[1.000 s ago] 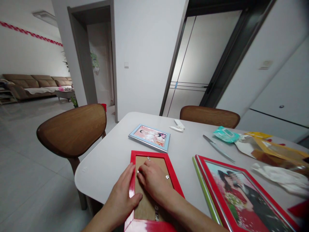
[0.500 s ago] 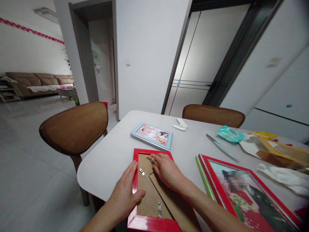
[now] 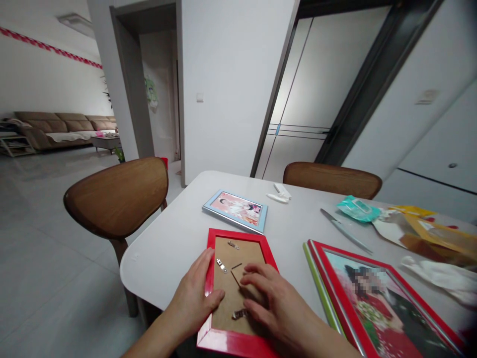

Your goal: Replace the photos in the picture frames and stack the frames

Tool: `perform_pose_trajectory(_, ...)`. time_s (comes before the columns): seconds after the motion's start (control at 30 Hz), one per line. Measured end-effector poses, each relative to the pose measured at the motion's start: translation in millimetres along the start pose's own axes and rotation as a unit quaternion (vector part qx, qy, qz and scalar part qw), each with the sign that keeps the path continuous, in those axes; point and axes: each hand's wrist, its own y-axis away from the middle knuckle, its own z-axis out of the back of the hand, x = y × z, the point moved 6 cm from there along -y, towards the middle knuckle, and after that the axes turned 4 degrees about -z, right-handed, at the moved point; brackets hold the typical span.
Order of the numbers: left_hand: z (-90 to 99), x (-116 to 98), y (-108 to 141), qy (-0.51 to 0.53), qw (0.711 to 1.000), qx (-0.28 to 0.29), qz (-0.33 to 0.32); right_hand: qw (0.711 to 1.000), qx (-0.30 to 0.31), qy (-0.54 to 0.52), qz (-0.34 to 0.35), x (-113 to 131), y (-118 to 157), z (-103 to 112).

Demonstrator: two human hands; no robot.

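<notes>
A red picture frame (image 3: pixel 238 345) lies face down at the table's near edge, its brown backing board (image 3: pixel 227 293) showing. My left hand (image 3: pixel 192 293) grips the frame's left side, thumb resting over the board. Above the lower right part of the board is my right hand (image 3: pixel 278 301), fingers bent and apart, its thumb touching a small metal clip (image 3: pixel 239 314) that lies crosswise. Two more metal clips show: an upper clip (image 3: pixel 233 244) and a left clip (image 3: pixel 221 266). The folding stand on the board is mostly hidden under my right hand.
Beyond lies a light blue framed photo (image 3: pixel 265 219). To the right are a red framed photo (image 3: pixel 335 283) leaning over a green frame (image 3: pixel 324 291), a knife (image 3: pixel 346 230), a teal wipes pack (image 3: pixel 358 209), brown packaging (image 3: pixel 428 238) and white tissue (image 3: pixel 437 276). Wooden chairs flank the table.
My right hand has moved from the upper clip down to the lower one. That lower clip has turned from lengthwise to crosswise. My left hand stays on the frame's side.
</notes>
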Motion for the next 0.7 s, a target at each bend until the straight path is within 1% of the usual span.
perform_pose_trajectory(0.07,0.5,0,0,0.001,1.000,-0.003,0.001,0.998,-0.029,0.038,-0.046,-8,0,5)
perform_pose_trajectory(0.13,0.6,0,0,0.006,1.000,-0.005,0.004,0.995,-0.035,0.059,-0.066,-11,1,5)
perform_pose_trajectory(0.23,1.6,1,-1,0.018,1.000,-0.008,0.007,0.996,-0.047,0.033,-0.074,-13,1,6)
perform_pose_trajectory(0.37,2.9,0,-2,0.032,0.999,-0.009,0.016,0.993,-0.070,0.012,-0.092,-12,-1,13)
perform_pose_trajectory(0.43,5.0,-4,-3,0.047,0.998,-0.031,0.022,0.993,-0.082,0.009,-0.088,-6,-2,18)
perform_pose_trajectory(0.47,6.3,-7,-4,0.073,0.996,-0.046,0.024,0.992,-0.091,0.006,-0.083,-2,-2,21)
perform_pose_trajectory(0.5,7.2,-9,-5,0.119,0.991,-0.058,0.030,0.992,-0.100,0.002,-0.072,3,-2,23)
perform_pose_trajectory(0.53,7.6,-10,-6,0.184,0.980,-0.065,0.043,0.992,-0.108,-0.006,-0.060,8,-2,26)
perform_pose_trajectory(0.57,7.8,-10,-6,0.259,0.961,-0.067,0.063,0.992,-0.113,-0.016,-0.048,12,-2,29)
perform_pose_trajectory(0.63,10.6,-5,-7,0.385,0.913,-0.069,0.116,0.991,-0.124,-0.039,-0.037,13,-3,36)
perform_pose_trajectory(0.67,14.6,-1,-6,0.419,0.894,-0.074,0.139,0.989,-0.133,-0.046,-0.042,9,-4,40)
perform_pose_trajectory(0.7,20.5,4,-6,0.432,0.884,-0.084,0.158,0.987,-0.144,-0.046,-0.057,1,-4,43)
